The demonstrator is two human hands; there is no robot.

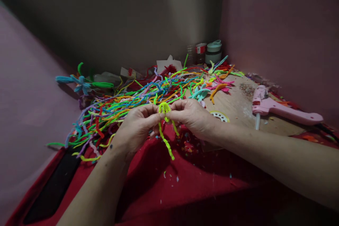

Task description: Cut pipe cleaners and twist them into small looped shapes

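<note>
Between my two hands is a bright yellow-green pipe cleaner (167, 145), bent into a small looped bundle at the top with two ends hanging down. My left hand (139, 123) pinches the bundle's left side between thumb and fingers. From the other side, my right hand (189, 116) pinches it too, with the thumbs almost meeting in front. The fingertips behind the bundle are partly hidden. Just beyond both hands lies a large heap of loose pipe cleaners (127, 100) in many colours.
A pink glue gun (288, 111) rests on a brown board (238, 106) at the right. Behind the heap stand a lidded cup (213, 53) and a bottle (200, 50). A black flat object (54, 187) lies at left on the red cloth (159, 190), which carries small scraps.
</note>
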